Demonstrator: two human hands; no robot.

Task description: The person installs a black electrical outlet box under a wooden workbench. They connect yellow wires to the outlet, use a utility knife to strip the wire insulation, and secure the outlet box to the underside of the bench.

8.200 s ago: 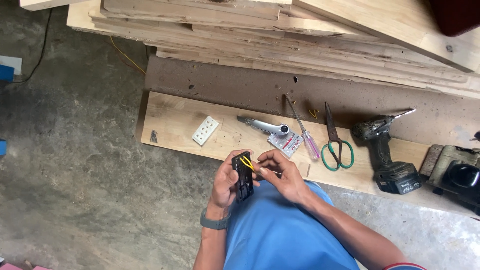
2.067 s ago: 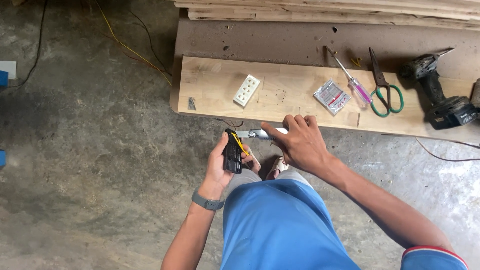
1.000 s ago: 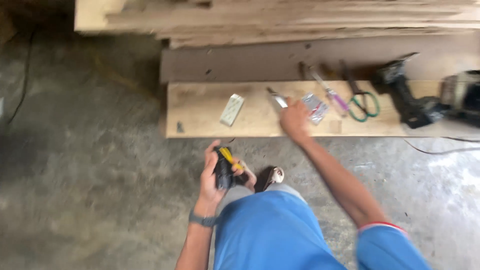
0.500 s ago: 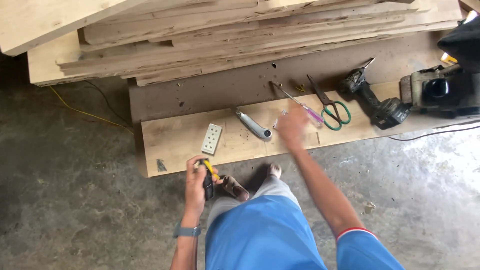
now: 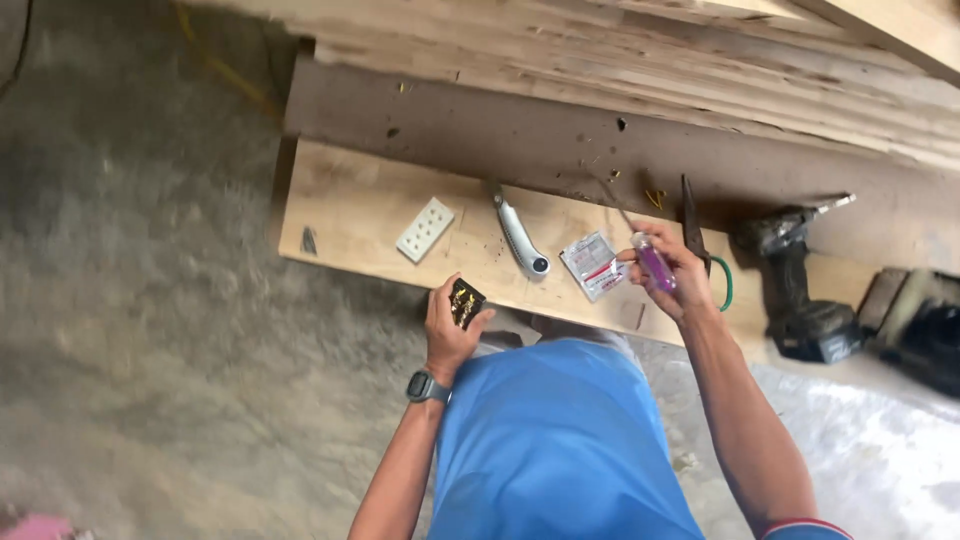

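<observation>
While the purple-handled screwdriver lies gripped in the right hand, its fingers wrapped round the handle, the thin metal shaft points up and away past the fingertips over the wooden board. Just left of those fingers lies a small clear packet with red marks, and further left a grey utility knife. Behind the right hand, green-handled scissors show partly, the loop peeking out beside the knuckles. The left hand clasps a small black socket part with yellow wires, held near the board's front edge. Beyond its fingertips, a white outlet faceplate rests flat. Well right of the right hand, a cordless drill lies on the board.
</observation>
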